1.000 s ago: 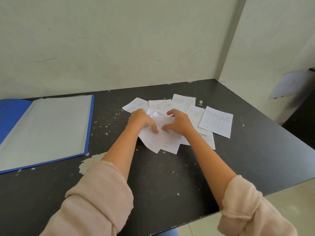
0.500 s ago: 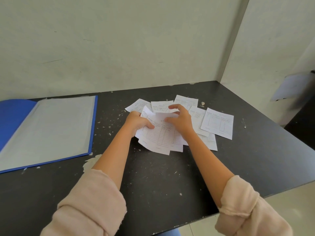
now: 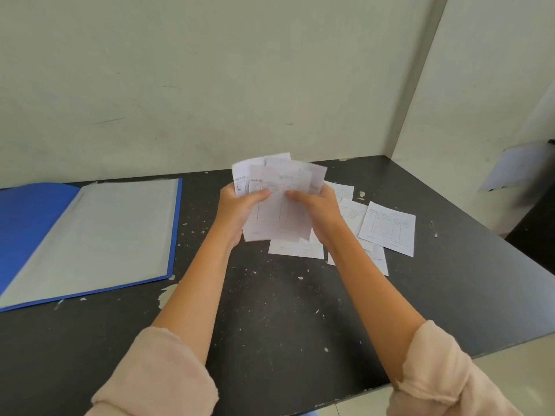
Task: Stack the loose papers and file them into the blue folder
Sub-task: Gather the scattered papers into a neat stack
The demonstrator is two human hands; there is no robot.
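Plain office or clerical work corner. Indicated by a dark, chipped counter (image 3: 270,325) fitted against bare pale walls (image 3: 210,70) meeting at the counter's far right end. Open blue folder (image 3: 30,229) with clear sleeves at the counter's left end; printed tabular forms (image 3: 387,228) scattered near the counter's middle.

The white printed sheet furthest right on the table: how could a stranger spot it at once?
Find the black speckled tabletop, then look right of the right hand, which helps hold up a fanned bundle of white papers. The white printed sheet is the outermost one lying flat there. Unlike its overlapping neighbours, it lies uncovered, its ruled table fully visible.
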